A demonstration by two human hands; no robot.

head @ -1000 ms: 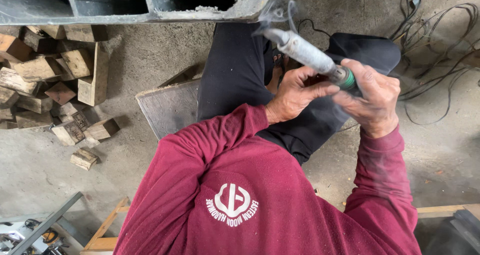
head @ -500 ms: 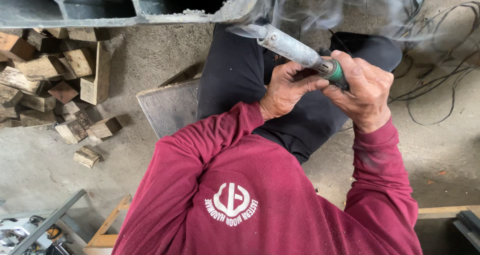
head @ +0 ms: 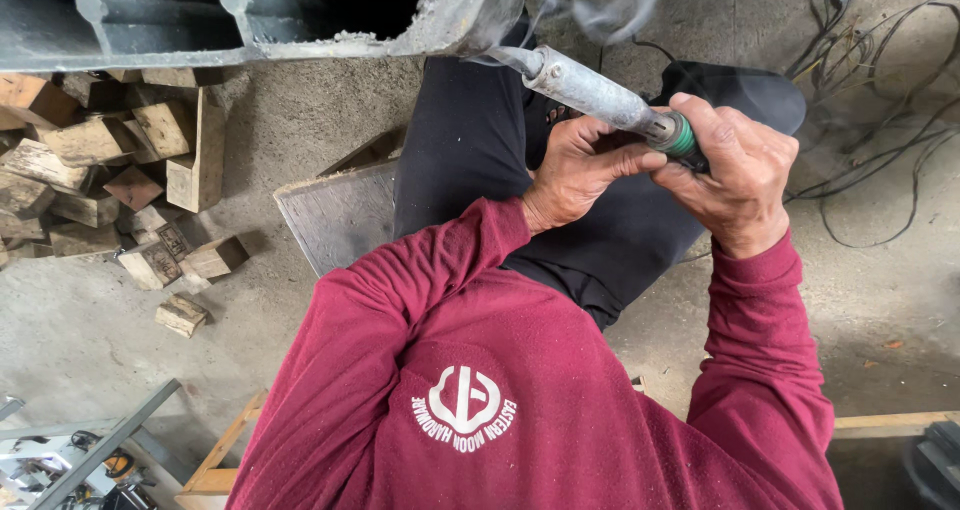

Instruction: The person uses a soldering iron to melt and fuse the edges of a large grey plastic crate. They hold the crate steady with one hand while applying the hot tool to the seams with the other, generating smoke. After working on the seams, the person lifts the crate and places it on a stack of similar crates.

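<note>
I see both hands on a soldering iron (head: 600,98), a grey metal barrel with a green collar, which I take as my landmark. The right hand (head: 735,175) is clenched around its handle, hiding the handle entirely; the left hand (head: 572,170) grips just below the barrel, fingers curled up against it. The iron's tip points up-left and touches the pale lower corner of a dark hollow casting (head: 250,20), which is cut off by the top edge, so I cannot tell what it is. Smoke (head: 600,10) curls above the tip and blurs the contact point. Beneath the iron lie black-trousered knees (head: 470,140). Far left of it sits a heap of wood blocks (head: 120,170); right of it, tangled black cables (head: 870,80) trail over the concrete floor (head: 880,300). The maroon sleeves (head: 420,300) hide the lap.
</note>
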